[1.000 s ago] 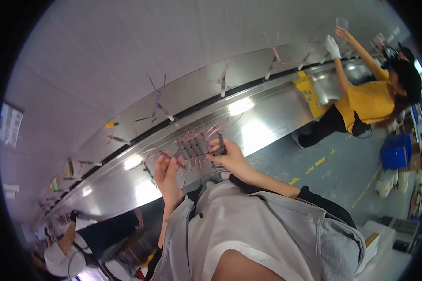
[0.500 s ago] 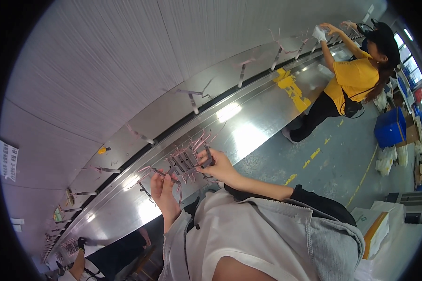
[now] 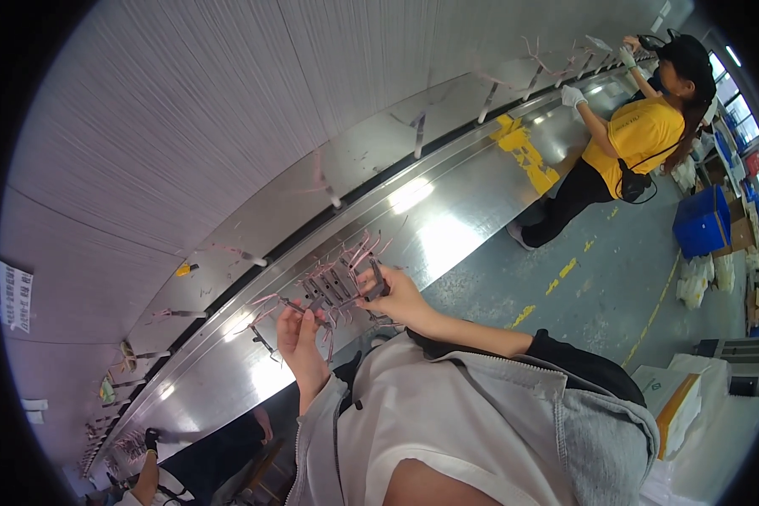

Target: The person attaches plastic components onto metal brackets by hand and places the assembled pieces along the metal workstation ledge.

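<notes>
My left hand [image 3: 302, 336] is closed, thumb and fingers pinching a small dark piece with thin pink wire prongs. Closed too, my right hand [image 3: 399, 302] grips a dark piece [image 3: 378, 277] at the right end of a row of dark slotted bars [image 3: 327, 287]. Pink wires [image 3: 363, 246] stick out from both edges of the row. The row lies between my hands, over the metal ledge; whether it is one joined piece I cannot tell. A dark wired piece [image 3: 263, 341] shows left of my left hand.
A shiny metal ledge [image 3: 455, 240] runs diagonally, with yellow tape [image 3: 523, 160]. Behind it, posts with pink wire tips [image 3: 419, 139] line a dark slot. A co-worker in yellow [image 3: 641, 135] stands far right; another person's dark-gloved hand [image 3: 152, 437] is lower left. Boxes [image 3: 670, 401] stand at right.
The posts along the slot have shifted left and down. The co-worker's white-gloved near hand has dropped toward the ledge. My left hand has turned slightly on the dark piece; my right hand keeps its grip.
</notes>
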Action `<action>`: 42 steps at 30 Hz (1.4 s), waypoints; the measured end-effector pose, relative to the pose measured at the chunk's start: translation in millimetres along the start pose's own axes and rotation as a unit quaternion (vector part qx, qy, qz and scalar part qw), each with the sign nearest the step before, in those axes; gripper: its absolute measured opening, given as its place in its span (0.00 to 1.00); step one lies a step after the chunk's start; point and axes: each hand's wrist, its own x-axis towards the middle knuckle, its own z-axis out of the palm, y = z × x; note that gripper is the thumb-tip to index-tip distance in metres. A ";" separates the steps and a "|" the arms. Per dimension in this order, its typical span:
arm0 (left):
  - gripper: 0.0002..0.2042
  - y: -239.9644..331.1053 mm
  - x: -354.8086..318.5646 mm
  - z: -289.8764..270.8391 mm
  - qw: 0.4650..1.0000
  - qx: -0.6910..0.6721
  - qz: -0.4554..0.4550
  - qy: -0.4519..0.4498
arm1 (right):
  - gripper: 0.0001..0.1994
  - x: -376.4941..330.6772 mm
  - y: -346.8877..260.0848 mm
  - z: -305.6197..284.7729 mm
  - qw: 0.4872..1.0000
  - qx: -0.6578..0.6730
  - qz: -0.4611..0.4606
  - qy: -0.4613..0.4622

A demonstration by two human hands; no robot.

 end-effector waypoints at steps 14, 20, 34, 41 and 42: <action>0.12 70.2 3.3 -179.3 0.999 0.030 0.018 -0.035 | 0.17 -35.9 -1.4 186.6 1.000 -0.005 0.010 -0.025; 0.13 104.4 -1.8 -258.9 0.999 0.022 0.024 -0.019 | 0.17 -60.9 -6.7 269.9 0.999 0.015 0.036 -0.035; 0.14 186.0 -3.6 -448.9 0.998 0.025 0.030 -0.041 | 0.18 -107.2 -6.4 470.7 0.998 0.033 0.038 -0.045; 0.13 222.8 -8.5 -546.1 0.999 0.027 0.018 -0.042 | 0.18 -133.2 -6.1 572.1 0.997 0.049 0.035 -0.048; 0.13 228.0 -9.0 -559.9 0.998 0.031 0.020 -0.043 | 0.18 -137.0 -10.1 586.2 0.997 0.040 0.031 -0.050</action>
